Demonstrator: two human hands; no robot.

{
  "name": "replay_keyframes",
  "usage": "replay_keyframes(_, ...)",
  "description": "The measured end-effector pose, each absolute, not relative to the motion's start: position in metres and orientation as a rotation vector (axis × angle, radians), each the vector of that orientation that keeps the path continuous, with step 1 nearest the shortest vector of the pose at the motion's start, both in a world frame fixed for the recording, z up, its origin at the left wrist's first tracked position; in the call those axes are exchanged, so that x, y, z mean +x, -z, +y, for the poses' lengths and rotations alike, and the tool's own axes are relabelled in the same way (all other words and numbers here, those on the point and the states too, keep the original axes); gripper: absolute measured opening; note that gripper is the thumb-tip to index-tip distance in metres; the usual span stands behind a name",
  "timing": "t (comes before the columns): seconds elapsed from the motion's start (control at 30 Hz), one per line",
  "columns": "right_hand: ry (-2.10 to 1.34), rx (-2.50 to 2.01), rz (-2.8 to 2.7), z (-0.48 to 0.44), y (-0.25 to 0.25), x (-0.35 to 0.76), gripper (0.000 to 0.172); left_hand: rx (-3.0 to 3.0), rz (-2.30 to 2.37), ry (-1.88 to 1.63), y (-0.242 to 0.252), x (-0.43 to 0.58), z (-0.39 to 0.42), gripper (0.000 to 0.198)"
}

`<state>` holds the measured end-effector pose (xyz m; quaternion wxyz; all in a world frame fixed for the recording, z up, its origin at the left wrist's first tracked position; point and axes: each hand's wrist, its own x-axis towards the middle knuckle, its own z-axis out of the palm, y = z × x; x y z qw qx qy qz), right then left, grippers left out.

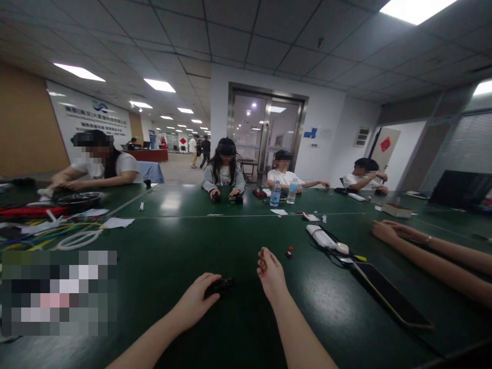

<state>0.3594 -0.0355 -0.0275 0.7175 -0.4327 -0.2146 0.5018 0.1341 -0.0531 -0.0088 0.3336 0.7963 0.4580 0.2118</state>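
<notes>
My left hand (198, 302) rests on the dark green table (215, 241) with its fingers closed over a small black object (220, 286). My right hand (270, 270) hovers just to the right of it, fingers curled in a pinch; what it pinches is too small to make out. A tiny red and black piece (289, 252) lies on the table a little beyond my right hand.
A dark phone (388, 294), a white power strip (321, 237) and a white mouse (342, 248) lie to the right. Another person's forearms (430, 256) reach in from the right. Coloured cables (49, 230) lie at the left. Several people sit along the far side, with two water bottles (275, 195).
</notes>
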Motion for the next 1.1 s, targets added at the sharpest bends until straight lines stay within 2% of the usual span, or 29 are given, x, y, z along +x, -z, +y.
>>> replay_keyframes(1.1, -1.087, -0.961, -0.526, -0.0356, 0.0279, 0.3606, 0.029, 2.065, 1.207, -0.557, 0.0120, 0.1331, -0.0510, 0.044)
